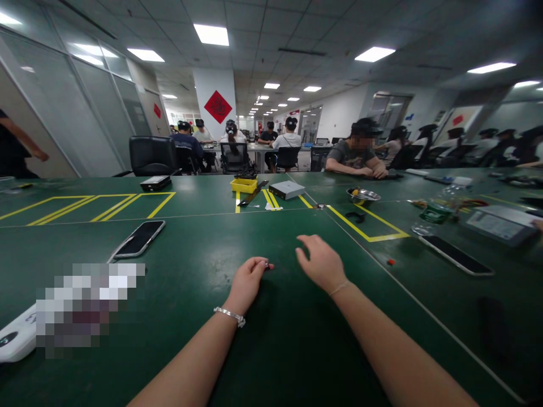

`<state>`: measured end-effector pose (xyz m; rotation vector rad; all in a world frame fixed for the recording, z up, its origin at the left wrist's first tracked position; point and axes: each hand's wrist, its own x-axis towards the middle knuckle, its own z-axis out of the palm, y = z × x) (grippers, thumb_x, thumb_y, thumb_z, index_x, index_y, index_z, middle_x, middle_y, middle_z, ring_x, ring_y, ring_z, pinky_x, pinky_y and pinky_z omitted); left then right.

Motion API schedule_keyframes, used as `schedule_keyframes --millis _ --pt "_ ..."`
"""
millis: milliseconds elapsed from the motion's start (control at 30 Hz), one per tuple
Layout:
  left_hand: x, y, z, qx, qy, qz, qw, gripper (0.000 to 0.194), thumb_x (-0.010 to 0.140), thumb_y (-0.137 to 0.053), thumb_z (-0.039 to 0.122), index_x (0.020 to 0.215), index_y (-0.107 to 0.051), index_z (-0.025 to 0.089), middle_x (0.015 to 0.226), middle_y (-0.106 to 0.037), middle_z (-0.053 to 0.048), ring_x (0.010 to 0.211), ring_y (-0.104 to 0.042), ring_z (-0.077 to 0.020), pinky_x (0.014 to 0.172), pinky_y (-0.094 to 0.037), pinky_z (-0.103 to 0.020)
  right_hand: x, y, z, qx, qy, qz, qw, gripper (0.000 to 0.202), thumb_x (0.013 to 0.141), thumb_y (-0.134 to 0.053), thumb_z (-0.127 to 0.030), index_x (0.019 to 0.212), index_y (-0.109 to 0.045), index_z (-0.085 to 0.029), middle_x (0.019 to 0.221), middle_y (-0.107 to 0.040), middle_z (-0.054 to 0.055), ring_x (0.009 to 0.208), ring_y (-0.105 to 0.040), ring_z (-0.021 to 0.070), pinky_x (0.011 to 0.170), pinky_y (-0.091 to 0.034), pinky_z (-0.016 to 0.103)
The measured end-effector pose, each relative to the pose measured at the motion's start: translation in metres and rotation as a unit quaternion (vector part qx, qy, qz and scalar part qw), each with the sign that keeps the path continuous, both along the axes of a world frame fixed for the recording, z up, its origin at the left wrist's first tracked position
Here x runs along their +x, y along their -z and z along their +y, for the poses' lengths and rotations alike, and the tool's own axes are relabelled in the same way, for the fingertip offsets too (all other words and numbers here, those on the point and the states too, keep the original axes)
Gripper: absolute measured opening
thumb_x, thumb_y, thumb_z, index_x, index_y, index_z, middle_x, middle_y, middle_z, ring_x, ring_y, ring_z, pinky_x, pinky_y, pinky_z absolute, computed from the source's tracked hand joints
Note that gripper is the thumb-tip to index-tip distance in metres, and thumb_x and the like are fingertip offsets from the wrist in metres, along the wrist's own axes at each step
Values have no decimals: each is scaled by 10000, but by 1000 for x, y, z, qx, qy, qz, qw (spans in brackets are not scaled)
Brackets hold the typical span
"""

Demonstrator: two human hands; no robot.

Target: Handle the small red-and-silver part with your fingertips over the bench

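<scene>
Pinching a small dark-and-red piece (267, 265) in our left hand (246, 282), not set down on the green table (186, 294), we held our right hand (322, 264) apart, open; anything finished, we couldn't tell.

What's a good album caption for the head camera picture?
Left hand pinching a small object, right hand open, at a green table.

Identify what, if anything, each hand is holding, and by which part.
The left hand pinches a small item at its fingertips; which part is gripped cannot be told. The right hand holds nothing visible.
</scene>
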<state>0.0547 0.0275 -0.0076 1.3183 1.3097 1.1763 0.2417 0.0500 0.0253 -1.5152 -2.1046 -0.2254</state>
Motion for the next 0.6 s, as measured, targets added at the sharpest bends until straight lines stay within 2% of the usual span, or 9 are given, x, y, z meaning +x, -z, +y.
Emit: schedule_keyframes --millis 67,133,233,300,333,400,533,600 --pt "0 -2 0 -16 -13 -27 999 310 714 -443 399 851 -556 145 834 -653 -64 811 -582 -153 770 -402 -279 45 -2 13 1 160 -7 987 350 773 -357 -296 1072 -471 -154 1012 -469 126 929 -450 231 779 -364 347" --pt "0 -3 -1 -16 -18 -37 999 326 709 -449 412 854 -558 141 822 -653 -67 810 -583 -154 777 -403 -285 94 1 21 -52 295 -17 954 413 744 -392 -355 1083 -479 -136 1057 -427 173 967 -429 305 754 -369 401" --pt "-1 -3 -1 -10 -11 -45 999 338 699 -466 421 862 -568 144 813 -653 -64 810 -583 -154 787 -403 -290 153 10 26 -168 423 33 890 534 739 -330 -467 1140 -445 -134 1106 -375 222 959 -442 358 691 -393 433" --pt "0 -2 -2 -10 -6 -54 998 333 698 -477 405 887 -568 147 830 -651 -65 815 -583 -150 792 -405 -291 173 17 28 -227 452 62 860 584 738 -292 -500 1182 -406 -138 1132 -359 232 964 -452 358 679 -404 431" --pt "0 -2 -2 -11 -4 -58 998 325 700 -481 391 900 -565 149 847 -649 -67 819 -583 -148 793 -407 -291 178 20 29 -244 454 64 855 589 737 -292 -498 1188 -399 -136 1138 -362 233 972 -452 354 684 -406 427" --pt "1 -2 -1 -10 -2 -61 998 305 704 -483 364 909 -561 151 883 -642 -69 830 -579 -145 797 -409 -292 178 24 30 -255 441 49 859 551 740 -319 -454 1164 -430 -121 1130 -390 235 982 -456 344 701 -407 414" --pt "1 -1 -1 1 8 -45 999 277 705 -487 346 887 -569 155 915 -632 -66 848 -568 -143 811 -406 -296 171 26 34 -245 415 -1 876 381 730 -358 -225 1007 -556 -54 1016 -507 237 928 -503 303 703 -413 367" --pt "1 0 0 2 11 -34 999 275 701 -491 351 872 -576 153 913 -632 -66 840 -567 -144 806 -407 -298 169 25 36 -246 409 -13 879 339 707 -365 -162 924 -595 -39 955 -548 231 889 -525 286 694 -415 359"
